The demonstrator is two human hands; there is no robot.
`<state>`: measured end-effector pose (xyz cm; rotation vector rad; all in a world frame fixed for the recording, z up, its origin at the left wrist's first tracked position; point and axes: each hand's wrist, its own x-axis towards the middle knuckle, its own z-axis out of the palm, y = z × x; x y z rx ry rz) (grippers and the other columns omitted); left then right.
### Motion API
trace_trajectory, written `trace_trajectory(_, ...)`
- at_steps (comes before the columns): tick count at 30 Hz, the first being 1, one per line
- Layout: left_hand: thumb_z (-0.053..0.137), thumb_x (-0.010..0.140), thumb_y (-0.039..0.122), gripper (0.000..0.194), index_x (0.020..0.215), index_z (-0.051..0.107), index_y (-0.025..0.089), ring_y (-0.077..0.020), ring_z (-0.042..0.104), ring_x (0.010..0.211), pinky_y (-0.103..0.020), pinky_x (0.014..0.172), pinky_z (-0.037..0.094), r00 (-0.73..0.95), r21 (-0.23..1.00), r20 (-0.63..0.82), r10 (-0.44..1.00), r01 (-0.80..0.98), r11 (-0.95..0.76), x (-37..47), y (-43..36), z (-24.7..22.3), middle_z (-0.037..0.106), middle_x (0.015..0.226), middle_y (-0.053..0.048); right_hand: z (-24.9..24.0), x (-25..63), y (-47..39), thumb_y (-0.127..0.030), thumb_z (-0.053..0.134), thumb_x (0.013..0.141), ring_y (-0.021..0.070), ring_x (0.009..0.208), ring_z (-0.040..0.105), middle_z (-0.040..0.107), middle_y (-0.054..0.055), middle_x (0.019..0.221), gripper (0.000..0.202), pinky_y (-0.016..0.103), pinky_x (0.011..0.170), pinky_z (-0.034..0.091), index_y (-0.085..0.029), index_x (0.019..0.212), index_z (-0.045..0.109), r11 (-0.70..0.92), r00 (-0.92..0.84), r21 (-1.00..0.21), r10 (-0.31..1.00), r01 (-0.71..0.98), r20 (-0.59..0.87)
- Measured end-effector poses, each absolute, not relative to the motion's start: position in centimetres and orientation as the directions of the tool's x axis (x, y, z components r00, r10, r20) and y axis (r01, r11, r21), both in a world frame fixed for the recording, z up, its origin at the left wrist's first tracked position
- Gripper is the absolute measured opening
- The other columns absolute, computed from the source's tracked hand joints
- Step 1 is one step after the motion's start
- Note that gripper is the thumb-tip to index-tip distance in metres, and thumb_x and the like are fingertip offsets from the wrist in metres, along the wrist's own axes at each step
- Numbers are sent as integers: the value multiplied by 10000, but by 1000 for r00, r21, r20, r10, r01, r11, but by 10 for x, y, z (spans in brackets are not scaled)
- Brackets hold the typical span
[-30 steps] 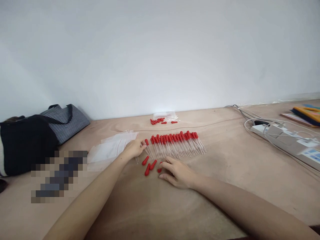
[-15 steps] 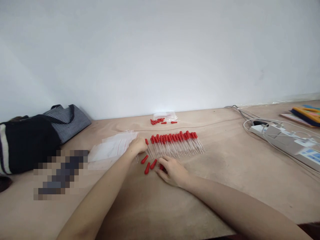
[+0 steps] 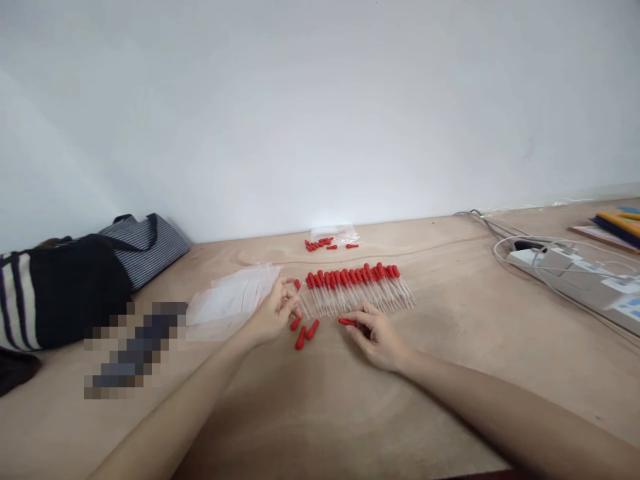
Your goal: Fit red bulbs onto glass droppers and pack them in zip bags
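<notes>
My left grip [image 3: 274, 313] pinches a clear tube [image 3: 301, 292], my right grip [image 3: 379, 339] a red bulb [image 3: 346, 321]; I want both pinches light and steady.

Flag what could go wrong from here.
1. The left hand is right beside loose red bulbs; a brush could send one rolling.
2. The right hand works close to the tube ends of the row of red-topped droppers; a bump might skew it.
3. The red bulb at its fingertips could slip if the grip loosens.
</notes>
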<state>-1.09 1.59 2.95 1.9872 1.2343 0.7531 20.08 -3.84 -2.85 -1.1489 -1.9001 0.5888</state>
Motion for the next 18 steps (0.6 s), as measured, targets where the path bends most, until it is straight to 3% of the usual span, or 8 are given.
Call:
trace_trajectory(3, 340, 821, 171, 183, 927, 488, 169, -104, 538, 610, -242, 608, 453, 538, 720, 160, 828, 510, -471, -3, -6, 18, 509, 739, -7, -29, 203, -34, -244, 475, 792, 131, 713, 526, 557, 44, 788, 194, 270, 651, 433, -173, 909, 613, 441, -208, -791, 897, 425, 389)
trace_trajectory(5, 335, 823, 162, 182, 831, 517, 174, -116, 525, 667, -252, 640, 446, 573, 632, 242, 783, 519, -576, 2, -14, 11, 514, 792, -27, -31, 203, -31, -277, 485, 794, 131, 721, 539, 585, 42, 780, 195, 271, 664, 435, -176, 887, 624, 444, -214, -811, 896, 382, 389)
trace_trajectory(9, 325, 841, 168, 188, 854, 511, 187, -147, 526, 777, -279, 708, 432, 574, 548, 345, 743, 520, -656, 7, -21, 1, 556, 840, -40, -35, 203, -29, -289, 519, 776, 132, 737, 549, 605, 41, 800, 198, 275, 674, 444, -195, 914, 626, 435, -228, -837, 898, 331, 377)
trace_trajectory(18, 356, 836, 180, 203, 867, 555, 202, -132, 574, 718, -244, 663, 445, 573, 493, 394, 719, 528, -691, 11, -27, 4, 622, 787, -18, -27, 199, -33, -320, 558, 746, 123, 743, 555, 606, 36, 797, 184, 274, 686, 451, -185, 847, 630, 406, -257, -911, 891, 78, 375)
